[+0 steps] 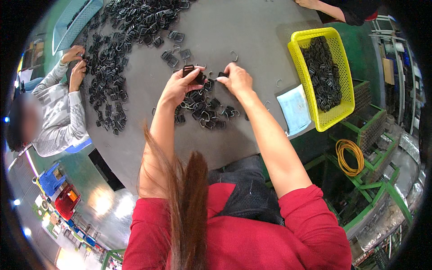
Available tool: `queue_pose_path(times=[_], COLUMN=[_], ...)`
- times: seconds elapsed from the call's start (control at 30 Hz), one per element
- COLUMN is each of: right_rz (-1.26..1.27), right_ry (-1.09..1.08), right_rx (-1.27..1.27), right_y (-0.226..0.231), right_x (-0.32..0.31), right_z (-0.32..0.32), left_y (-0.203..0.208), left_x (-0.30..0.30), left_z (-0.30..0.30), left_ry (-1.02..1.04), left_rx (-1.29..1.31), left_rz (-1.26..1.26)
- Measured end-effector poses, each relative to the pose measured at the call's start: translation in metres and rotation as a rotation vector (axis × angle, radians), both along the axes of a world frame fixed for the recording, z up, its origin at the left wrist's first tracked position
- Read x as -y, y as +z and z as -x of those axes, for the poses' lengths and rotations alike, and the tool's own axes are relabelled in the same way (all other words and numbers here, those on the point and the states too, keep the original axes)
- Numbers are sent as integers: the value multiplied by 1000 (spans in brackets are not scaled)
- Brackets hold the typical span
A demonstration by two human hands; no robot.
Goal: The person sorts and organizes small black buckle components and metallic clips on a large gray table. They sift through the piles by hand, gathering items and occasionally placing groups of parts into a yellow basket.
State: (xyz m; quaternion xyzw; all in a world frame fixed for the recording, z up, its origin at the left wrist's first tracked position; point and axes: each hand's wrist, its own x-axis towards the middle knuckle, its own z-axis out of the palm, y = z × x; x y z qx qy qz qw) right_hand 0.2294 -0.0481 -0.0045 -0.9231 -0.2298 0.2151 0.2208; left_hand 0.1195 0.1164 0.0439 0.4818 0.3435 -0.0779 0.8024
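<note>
My left hand [172, 90] is closed around a few black plastic buckles [188, 69], one with its slotted frame upright above the thumb. To its right, my right hand [239, 81] pinches a small black buckle piece [222, 74] between thumb and fingers; the fingers hide part of it. A bent metal wire hook lies close to that piece, and whether it is attached I cannot tell. Below and between both hands lies a small heap of black buckles with wire hooks [204, 110]. A few loose buckles [170, 58] rest on the grey table [252, 36] beyond my left hand.
A large spread of black buckles [108, 72] covers the table's left and far side. At right stand a yellow basket [316, 123] of black parts and a light blue cloth [294, 110]. Co-workers' hands [77, 67] work at left; another person's arm [321, 6] shows far right.
</note>
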Motion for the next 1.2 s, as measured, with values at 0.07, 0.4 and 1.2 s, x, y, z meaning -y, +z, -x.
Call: queue_pose_path(times=[0.07,0.4,1.2], right_rz=[-93,-222,91], right_ry=[12,-110,38], right_rx=[-262,-816,-291], right_y=[-6,24,17], right_x=[-1,42,79], right_z=[-7,-28,-6], left_y=[0,-26,21], left_x=[-3,45,6], left_z=[4,-4,41], left_ry=[73,-382,-373], left_rx=[65,-298,-104], left_rz=[146,-1244,-731])
